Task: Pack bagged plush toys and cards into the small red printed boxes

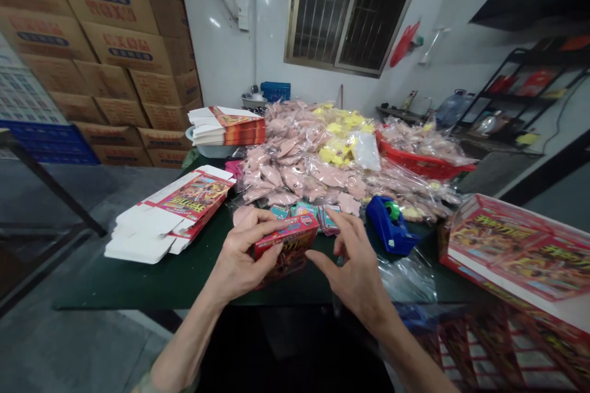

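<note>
My left hand (251, 253) grips a small red printed carton (291, 252) by its left end, thumb on the front face and fingers over the top. The carton is held over the green table near its front edge. Beside the carton's right end is my right hand (346, 250), fingers apart and slightly curled, with nothing seen in it. Just behind the carton lie several small printed card packs (328, 220), partly covered by the hands. A blue tape dispenser (391, 227) with a green roll stands to the right of my right hand.
Flattened cartons (184, 202) lie at the left, more (230, 127) behind them. Plastic-wrapped pink pieces (295, 159) and yellow ones (341, 135) are heaped at the back. A red basket (415, 163) and a large box of finished cartons (511, 245) stand right.
</note>
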`<move>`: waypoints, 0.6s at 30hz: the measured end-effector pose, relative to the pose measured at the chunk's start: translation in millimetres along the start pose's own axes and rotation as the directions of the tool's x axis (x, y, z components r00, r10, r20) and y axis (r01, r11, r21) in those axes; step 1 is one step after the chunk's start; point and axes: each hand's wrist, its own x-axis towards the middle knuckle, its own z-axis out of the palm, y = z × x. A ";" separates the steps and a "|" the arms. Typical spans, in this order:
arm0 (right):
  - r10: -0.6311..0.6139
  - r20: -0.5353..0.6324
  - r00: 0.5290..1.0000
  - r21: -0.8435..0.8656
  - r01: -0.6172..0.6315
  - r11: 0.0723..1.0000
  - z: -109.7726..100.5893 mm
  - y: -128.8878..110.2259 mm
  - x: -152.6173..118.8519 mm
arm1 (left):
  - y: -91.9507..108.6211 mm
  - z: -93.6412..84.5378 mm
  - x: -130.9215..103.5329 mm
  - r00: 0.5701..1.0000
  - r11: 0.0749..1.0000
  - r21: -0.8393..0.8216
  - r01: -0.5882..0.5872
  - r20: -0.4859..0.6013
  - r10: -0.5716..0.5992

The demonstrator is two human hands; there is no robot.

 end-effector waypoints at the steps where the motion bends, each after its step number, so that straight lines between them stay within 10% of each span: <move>1: -0.085 0.051 0.995 0.000 0.085 0.996 -11.6 -3.8 5.8 | 4.9 -1.1 0.1 0.999 1.000 -0.028 0.003 0.049 -0.002; 8: -0.190 0.512 0.837 -0.005 0.225 0.974 -101.9 -6.9 18.6 | 35.7 26.1 7.8 0.968 0.969 -0.248 0.016 0.245 0.047; 14: 0.146 0.171 0.974 -0.215 -0.108 0.971 -233.4 52.5 -3.6 | 27.0 74.6 20.6 0.957 0.986 -0.155 -0.062 0.270 0.103; 18: 0.395 -0.159 0.905 -0.265 -0.425 0.866 -314.2 113.2 -19.5 | 24.5 100.5 18.6 0.936 0.981 -0.124 -0.149 0.304 0.180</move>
